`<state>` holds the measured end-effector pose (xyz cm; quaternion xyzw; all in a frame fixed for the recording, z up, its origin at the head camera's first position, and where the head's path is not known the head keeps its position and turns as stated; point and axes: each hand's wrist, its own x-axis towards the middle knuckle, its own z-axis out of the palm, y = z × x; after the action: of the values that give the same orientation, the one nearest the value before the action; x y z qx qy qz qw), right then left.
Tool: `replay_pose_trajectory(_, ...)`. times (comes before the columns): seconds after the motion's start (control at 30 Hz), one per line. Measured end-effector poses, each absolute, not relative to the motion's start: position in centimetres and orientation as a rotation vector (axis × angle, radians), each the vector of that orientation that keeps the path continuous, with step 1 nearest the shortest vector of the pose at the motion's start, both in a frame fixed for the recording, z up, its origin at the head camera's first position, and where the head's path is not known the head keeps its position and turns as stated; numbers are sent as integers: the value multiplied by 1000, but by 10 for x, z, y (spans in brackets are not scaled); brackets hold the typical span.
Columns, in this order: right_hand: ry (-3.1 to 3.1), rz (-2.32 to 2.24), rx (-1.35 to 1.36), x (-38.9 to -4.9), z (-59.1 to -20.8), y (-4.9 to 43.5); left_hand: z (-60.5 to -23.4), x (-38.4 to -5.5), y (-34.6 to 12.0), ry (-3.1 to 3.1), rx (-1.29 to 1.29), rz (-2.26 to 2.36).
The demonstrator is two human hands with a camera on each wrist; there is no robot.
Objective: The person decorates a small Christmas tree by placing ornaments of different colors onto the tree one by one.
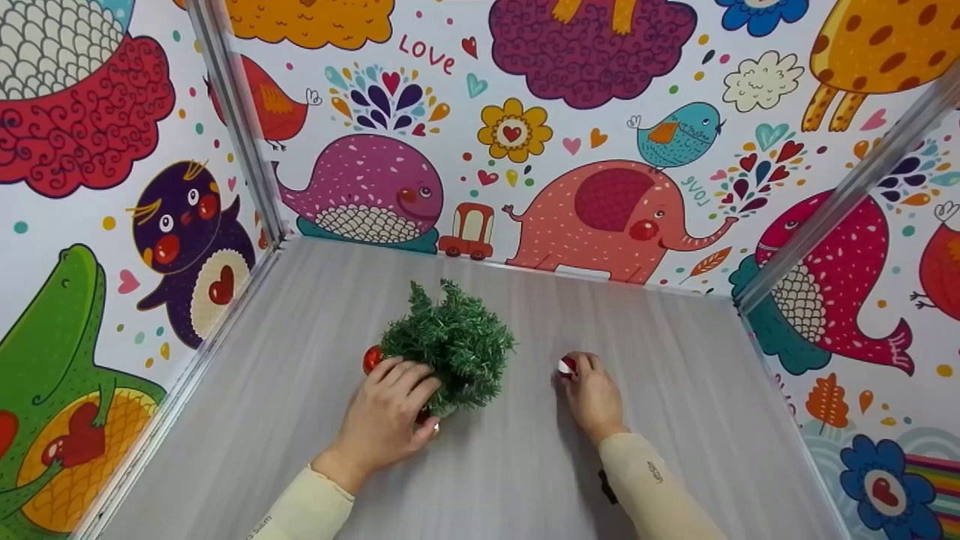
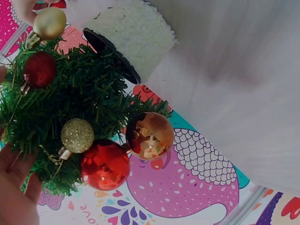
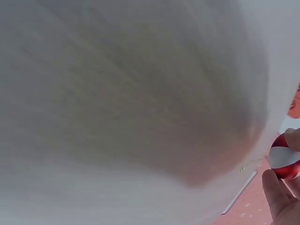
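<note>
A small green artificial Christmas tree (image 1: 450, 337) stands on the table in front of me. My left hand (image 1: 386, 412) is at its near left side, with fingers and thumb around the branches. In the left wrist view, several baubles hang on the tree: a shiny red bauble (image 2: 105, 164), a copper-gold bauble (image 2: 150, 136), a glittery gold bauble (image 2: 77, 136), a dark red bauble (image 2: 40, 69) and a pale gold bauble (image 2: 49, 22). Right of the tree, my right hand (image 1: 596, 397) pinches a red-and-white bauble (image 3: 284, 157) between thumb and fingers.
The tree has a white, rough-textured base (image 2: 131, 37) with a black rim. Grey wood-grain table (image 1: 510, 480) surrounds it. Walls with cartoon animals (image 1: 360, 187) enclose the table, with metal corner posts (image 1: 240, 112). A small dark object (image 1: 606, 487) shows beside the right forearm.
</note>
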<state>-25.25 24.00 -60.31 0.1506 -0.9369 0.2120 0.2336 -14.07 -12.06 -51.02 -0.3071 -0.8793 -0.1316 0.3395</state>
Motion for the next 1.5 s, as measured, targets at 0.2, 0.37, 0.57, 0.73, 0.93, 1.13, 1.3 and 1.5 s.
replay_pose_trajectory(0.2, -2460, 626, 552, -243, -586, 233, -508, -141, -121, -2307, -781, -331)
replay_pose_trajectory(0.37, -2376, 665, 649, -233, -575, 229, -508, -140, -120, -2320, -773, -322)
replay_pose_trajectory(0.57, -2303, 756, 753, -213, -563, 224, -510, -142, -119, -2292, -782, -337)
replay_pose_trajectory(0.73, -2268, 833, 834, -197, -553, 220, -509, -143, -120, -2280, -794, -340)
replay_pose_trajectory(0.93, -2186, 819, 920, -182, -545, 215, -509, -142, -120, -2299, -790, -337)
replay_pose_trajectory(1.13, -2102, 839, 1026, -175, -538, 206, -509, -143, -119, -2291, -790, -341)
replay_pose_trajectory(1.3, -2040, 866, 1099, -171, -533, 195, -509, -144, -119, -2280, -790, -336)
replay_pose_trajectory(1.5, -2014, 900, 1167, -165, -527, 182, -510, -145, -118, -2265, -796, -348)
